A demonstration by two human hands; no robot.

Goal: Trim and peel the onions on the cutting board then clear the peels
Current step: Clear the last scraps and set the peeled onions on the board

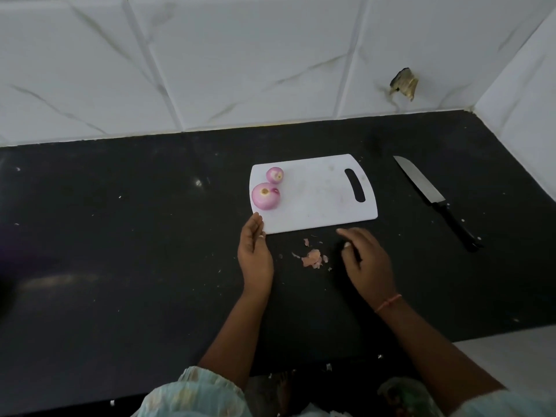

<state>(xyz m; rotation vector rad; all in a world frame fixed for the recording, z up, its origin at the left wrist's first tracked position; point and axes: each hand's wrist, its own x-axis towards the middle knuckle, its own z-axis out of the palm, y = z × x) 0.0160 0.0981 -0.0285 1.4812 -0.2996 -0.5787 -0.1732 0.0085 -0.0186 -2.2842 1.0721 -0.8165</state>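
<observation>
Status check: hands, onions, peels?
Both hands open, empty. Two peeled onions on board. Peels on counter between hands. Knife aside.

We have one wide view, worn on the head, looking forward and steeply down at the dark desk (120,236) from close above, facing the tiled wall (240,61), with both forearms reaching in from below.

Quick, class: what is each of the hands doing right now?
Left hand: open, fingertips at the cutting board corner, holding nothing.
Right hand: open, holding nothing, beside the peels.
</observation>
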